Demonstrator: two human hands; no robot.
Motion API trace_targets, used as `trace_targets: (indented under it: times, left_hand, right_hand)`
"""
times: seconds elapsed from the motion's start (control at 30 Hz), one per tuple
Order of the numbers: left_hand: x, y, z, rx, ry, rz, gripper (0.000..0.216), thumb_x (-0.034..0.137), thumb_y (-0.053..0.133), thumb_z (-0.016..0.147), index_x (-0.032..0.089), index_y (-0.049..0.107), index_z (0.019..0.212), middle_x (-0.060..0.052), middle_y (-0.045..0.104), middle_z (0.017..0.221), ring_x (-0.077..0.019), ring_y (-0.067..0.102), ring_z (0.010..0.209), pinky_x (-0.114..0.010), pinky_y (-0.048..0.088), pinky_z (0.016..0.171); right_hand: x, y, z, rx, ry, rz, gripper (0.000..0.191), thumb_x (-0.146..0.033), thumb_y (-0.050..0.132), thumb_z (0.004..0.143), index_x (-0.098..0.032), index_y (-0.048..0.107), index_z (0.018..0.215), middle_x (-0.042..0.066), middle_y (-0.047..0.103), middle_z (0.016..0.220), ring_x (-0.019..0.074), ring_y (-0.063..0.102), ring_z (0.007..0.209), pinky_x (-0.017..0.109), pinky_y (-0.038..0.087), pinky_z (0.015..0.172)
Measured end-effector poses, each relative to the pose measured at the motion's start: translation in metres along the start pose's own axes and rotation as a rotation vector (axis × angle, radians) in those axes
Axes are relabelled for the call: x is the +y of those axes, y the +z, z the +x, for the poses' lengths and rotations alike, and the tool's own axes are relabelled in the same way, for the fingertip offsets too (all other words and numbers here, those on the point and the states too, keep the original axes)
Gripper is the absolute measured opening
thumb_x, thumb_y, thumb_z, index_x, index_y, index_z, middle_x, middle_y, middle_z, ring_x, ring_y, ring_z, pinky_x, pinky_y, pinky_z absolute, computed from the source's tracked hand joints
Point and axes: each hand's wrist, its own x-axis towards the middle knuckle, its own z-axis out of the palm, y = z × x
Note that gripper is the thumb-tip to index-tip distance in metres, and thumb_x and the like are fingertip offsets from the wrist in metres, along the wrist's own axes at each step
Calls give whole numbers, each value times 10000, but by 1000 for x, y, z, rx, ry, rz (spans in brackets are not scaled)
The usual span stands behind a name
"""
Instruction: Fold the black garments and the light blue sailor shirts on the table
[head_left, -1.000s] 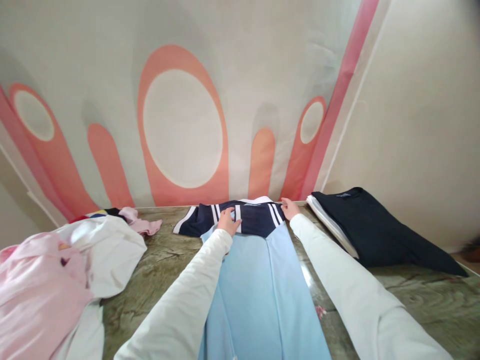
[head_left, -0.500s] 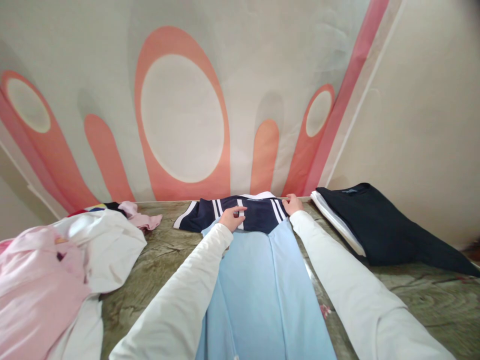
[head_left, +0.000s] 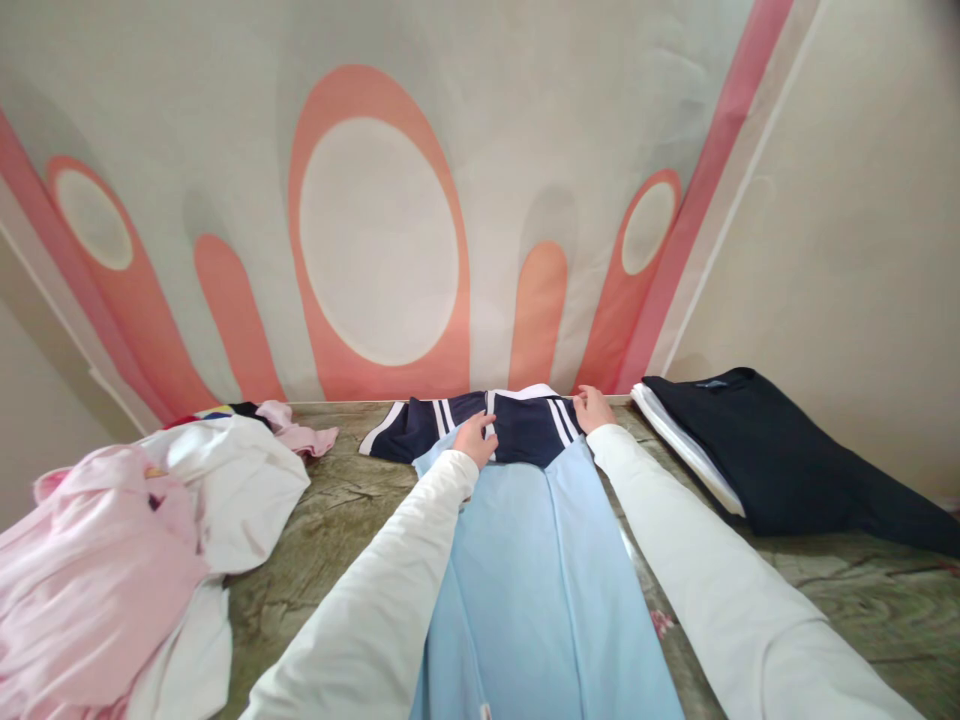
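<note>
A shirt with a light blue body [head_left: 525, 560], a navy upper part with white stripes and a white collar edge lies lengthwise before me, its top near the wall. My left hand [head_left: 476, 438] rests over the navy band near its middle, thumb and forefinger apart. At the band's right end, my right hand [head_left: 592, 410] has its fingers closed around the shirt's edge. A navy sleeve with a white cuff [head_left: 386, 432] sticks out to the left. Fabric beneath both hands is hidden.
Pink clothing [head_left: 97, 580] and a white garment [head_left: 240, 490] lie heaped at the left. To the right, a black garment [head_left: 780, 450] lies on folded white cloth [head_left: 686, 450]. Behind the wood-patterned surface [head_left: 330, 520] rises a wall with orange shapes [head_left: 379, 375].
The whole view has shifted a little, so things appear farther right. My left hand's fingers have drawn in slightly on the navy band. My right hand stays at the shirt's edge.
</note>
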Motion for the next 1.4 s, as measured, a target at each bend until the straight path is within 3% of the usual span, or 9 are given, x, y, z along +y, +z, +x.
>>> trace_targets:
  times: [0.13,0.23,0.73,1.0,1.23,1.4]
  left_hand:
    - [0,-1,0,2,2,7,402,127,547,702,136,583,1103,-98,488,1245,-189,540,1026,-284,400,927]
    - [-2,1,2,5,9,4,404,119,543,699,131,585,1101,-99,501,1230,-192,540,1022,-290,404,925]
    - [-9,7,3,27,5,-42,417,127,542,700,161,575,1114,-89,470,1261,-190,550,1010,-291,433,888]
    - [-9,7,2,29,-3,-82,423,109,542,698,178,574,1114,-74,474,1256,-191,537,1030,-291,444,883]
    - [0,1,-2,70,75,-151,419,106,517,714,161,563,1127,-86,442,1279,-193,503,1077,-255,478,823]
    - [8,-4,-4,127,103,-187,426,110,522,710,174,557,1130,-81,449,1269,-192,494,1087,-219,490,755]
  right_hand:
    - [9,1,7,-107,-48,99,414,-65,364,718,-168,497,1097,68,603,1038,151,544,979,334,386,902]
    - [12,1,12,-155,-55,156,440,-26,326,694,-154,506,1075,59,637,946,131,580,890,322,426,844]
    - [19,-11,30,-353,-27,286,280,-197,519,718,-143,580,986,34,641,831,139,581,805,342,441,808]
    - [10,-12,39,-536,-26,321,336,-126,513,710,-137,584,1039,59,659,909,126,596,832,300,457,782]
    - [5,-7,46,-533,-49,226,236,-253,494,755,-160,648,907,44,669,906,150,601,835,311,445,802]
    - [-2,-8,46,-444,-106,107,292,-317,402,822,-215,625,981,12,636,1026,142,567,935,298,411,841]
